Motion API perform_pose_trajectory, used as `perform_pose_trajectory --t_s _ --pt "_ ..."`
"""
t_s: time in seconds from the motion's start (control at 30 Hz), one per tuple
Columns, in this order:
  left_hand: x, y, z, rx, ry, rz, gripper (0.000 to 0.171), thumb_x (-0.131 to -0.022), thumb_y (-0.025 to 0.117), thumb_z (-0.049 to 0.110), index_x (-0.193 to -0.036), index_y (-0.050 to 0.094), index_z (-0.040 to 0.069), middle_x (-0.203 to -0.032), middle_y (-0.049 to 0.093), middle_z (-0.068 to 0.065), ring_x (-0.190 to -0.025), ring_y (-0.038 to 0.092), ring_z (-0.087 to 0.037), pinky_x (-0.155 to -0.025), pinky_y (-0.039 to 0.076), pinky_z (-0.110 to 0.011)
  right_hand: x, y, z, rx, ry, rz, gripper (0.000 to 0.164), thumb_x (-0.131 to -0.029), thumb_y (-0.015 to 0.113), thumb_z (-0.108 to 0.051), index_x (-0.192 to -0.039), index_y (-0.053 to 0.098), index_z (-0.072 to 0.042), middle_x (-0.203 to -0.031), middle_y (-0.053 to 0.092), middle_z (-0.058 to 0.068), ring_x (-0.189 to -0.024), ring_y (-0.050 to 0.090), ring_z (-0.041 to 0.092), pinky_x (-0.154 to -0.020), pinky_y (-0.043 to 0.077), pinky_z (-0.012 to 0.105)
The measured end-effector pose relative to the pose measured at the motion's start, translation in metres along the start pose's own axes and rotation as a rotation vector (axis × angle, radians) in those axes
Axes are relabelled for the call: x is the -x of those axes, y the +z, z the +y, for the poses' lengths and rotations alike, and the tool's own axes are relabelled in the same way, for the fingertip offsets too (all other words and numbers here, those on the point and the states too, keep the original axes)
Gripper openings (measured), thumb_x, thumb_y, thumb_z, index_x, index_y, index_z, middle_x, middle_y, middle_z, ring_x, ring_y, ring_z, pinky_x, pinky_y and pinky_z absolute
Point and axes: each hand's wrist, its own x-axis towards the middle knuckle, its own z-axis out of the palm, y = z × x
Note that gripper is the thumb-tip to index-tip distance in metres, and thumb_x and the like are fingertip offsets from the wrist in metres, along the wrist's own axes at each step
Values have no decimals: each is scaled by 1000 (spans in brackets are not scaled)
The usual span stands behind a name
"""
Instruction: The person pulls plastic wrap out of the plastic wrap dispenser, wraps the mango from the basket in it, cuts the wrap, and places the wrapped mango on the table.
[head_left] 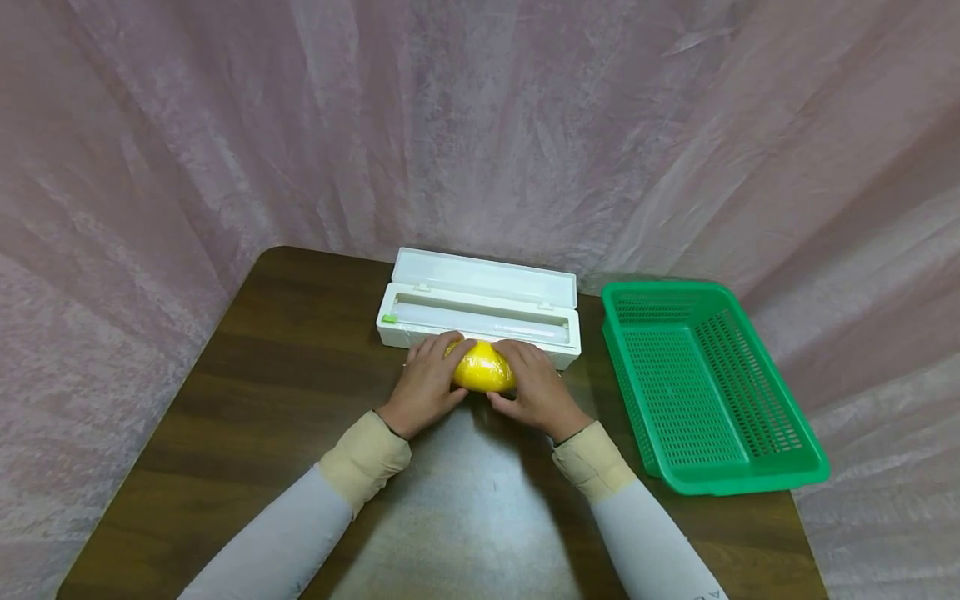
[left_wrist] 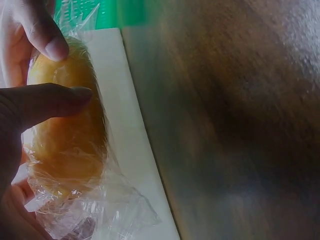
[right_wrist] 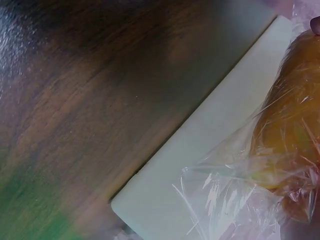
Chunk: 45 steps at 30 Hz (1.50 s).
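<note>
Yellow object (head_left: 483, 369) gripped by left hand (head_left: 423, 385) and right hand (head_left: 538, 390); loose film (left_wrist: 110, 212) beside each. Probably light, firm, slippery; solid ends to be held, not film.

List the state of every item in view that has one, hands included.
Left hand: grips the yellow item's left side
Right hand: grips its right side
Yellow item: wrapped in film, held between both hands
Clear film: around the item, ends loose and crumpled
White box: open
Lid: swung back
Roll: inside the box
Green basket: upright, uncovered
</note>
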Motion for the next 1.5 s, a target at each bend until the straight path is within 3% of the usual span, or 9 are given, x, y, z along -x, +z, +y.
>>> perform_pose_trajectory --t_s 0.5,0.77,1.1,1.33,1.5 --pt "4 5 0 -5 -10 0 80 -70 85 26 -136 40 16 -133 38 -10 -121 33 -29 -92 31 -51 4 2 -2 27 -17 6 72 -78 71 -37 -135 41 -4 -130 45 10 -120 39 27 -103 27 41" --pt "4 9 -3 10 -10 18 80 -69 85 24 -136 40 17 -131 37 -10 -120 33 -28 -92 32 -50 4 6 -1 44 -41 60 73 -75 76 -34 -132 43 -2 -128 46 12 -118 40 28 -102 29 42" --pt "6 15 -8 120 -35 31 77 -70 85 21 -135 43 19 -131 36 -9 -119 33 -25 -95 30 -45 7 16 0 88 -21 76 74 -74 78 -34 -132 43 -5 -130 43 10 -120 38 27 -102 27 42" --pt "15 19 -7 225 -86 54 62 -78 79 17 -132 47 12 -134 35 -11 -118 36 -26 -95 38 -42 13 19 -1 74 -11 54 65 -78 77 -26 -132 45 -7 -130 44 9 -121 38 27 -103 26 43" --pt "18 20 -6 240 -106 40 60 -82 75 15 -135 46 12 -135 35 -9 -118 36 -23 -94 39 -39 15 19 -2 85 -1 52 61 -82 74 -22 -134 45 -8 -131 44 10 -123 36 27 -103 27 43"
